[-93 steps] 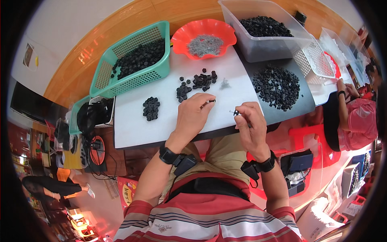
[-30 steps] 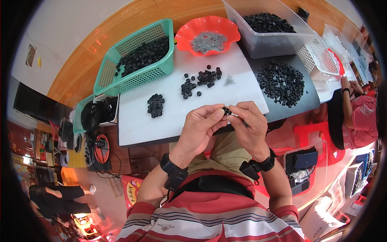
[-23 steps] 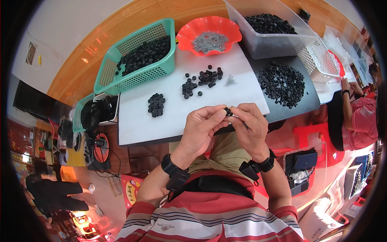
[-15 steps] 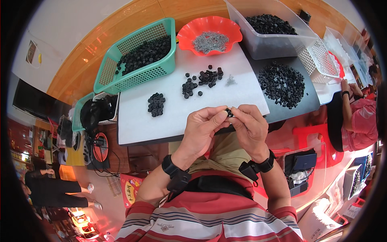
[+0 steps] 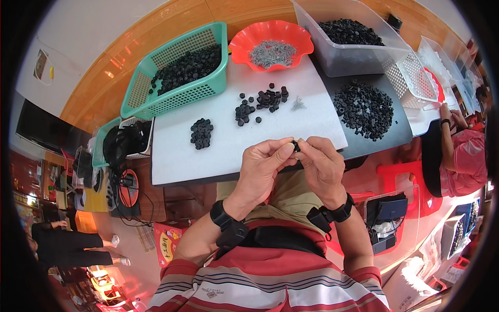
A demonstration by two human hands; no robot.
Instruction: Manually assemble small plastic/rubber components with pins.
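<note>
Wrists: each carries a black strap (image 5: pixel 222 214) with a dark boxy device attached, at six o'clock from the fingertips.
Left hand (image 5: pixel 262 164): thumb and forefinger pinch the black part; the other fingers curl beneath.
Right hand (image 5: pixel 323 165): thumb and forefinger grasp the same part from the opposite side, fingertips close to the left hand's.
Black part (image 5: pixel 296 146): between the two sets of fingertips, over the sheet's near edge; mostly covered, its shape cannot be told.
White sheet (image 5: pixel 182 169): spread under and beyond the hands.
Pin heap (image 5: pixel 298 104): small, greyish, on the sheet at twelve o'clock.
Loose black pieces (image 5: pixel 269 101): a scattered group at eleven o'clock.
Dark board (image 5: pixel 358 149): at two o'clock, bearing a broad black pile (image 5: pixel 364 110) mixed with paler bits.
Compact cluster (image 5: pixel 201 133): black pieces packed together at nine o'clock.
Red bowl (image 5: pixel 240 46): wavy-rimmed, at twelve o'clock, with grey metal pins inside.
Clear bin (image 5: pixel 353 61): at one o'clock, holding black pieces.
Green basket (image 5: pixel 202 92): at ten o'clock, likewise holding black pieces.
Co-worker (image 5: pixel 462 161): in pink, far off at three o'clock.
</note>
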